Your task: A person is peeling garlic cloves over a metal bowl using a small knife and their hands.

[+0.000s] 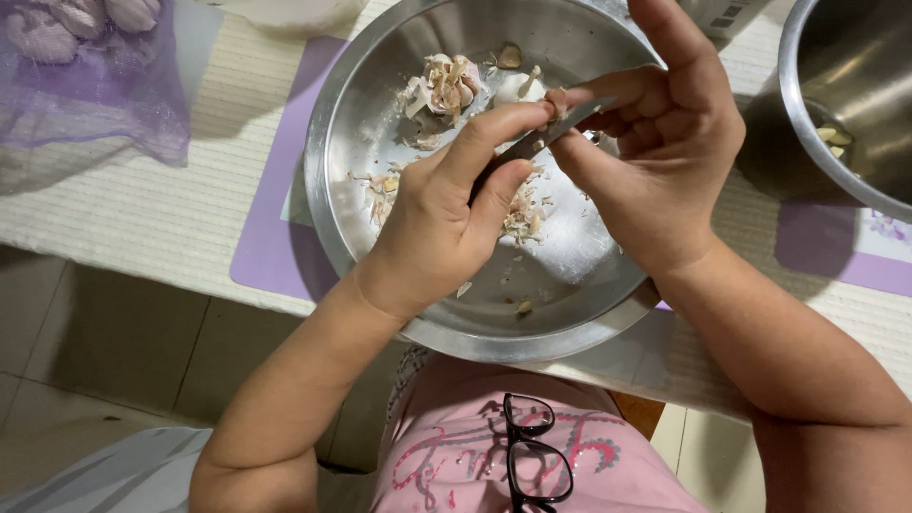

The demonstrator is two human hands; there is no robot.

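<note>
Two hands (446, 214) (655, 142), one knife (532, 142), two bowls (328, 214) (807, 142)

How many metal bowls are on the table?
2. The big bowl sits under the hands, with garlic scraps inside; a second bowl is at the right edge, partly cut off. Others may lie outside the view.

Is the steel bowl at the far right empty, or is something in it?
Not empty. The steel bowl holds a few pale peeled pieces near its bottom; most of its inside is out of frame.

Table (142, 218) w/ purple mats (271, 237), 2 steel bowls (328, 204), mesh bag (95, 85).
</note>
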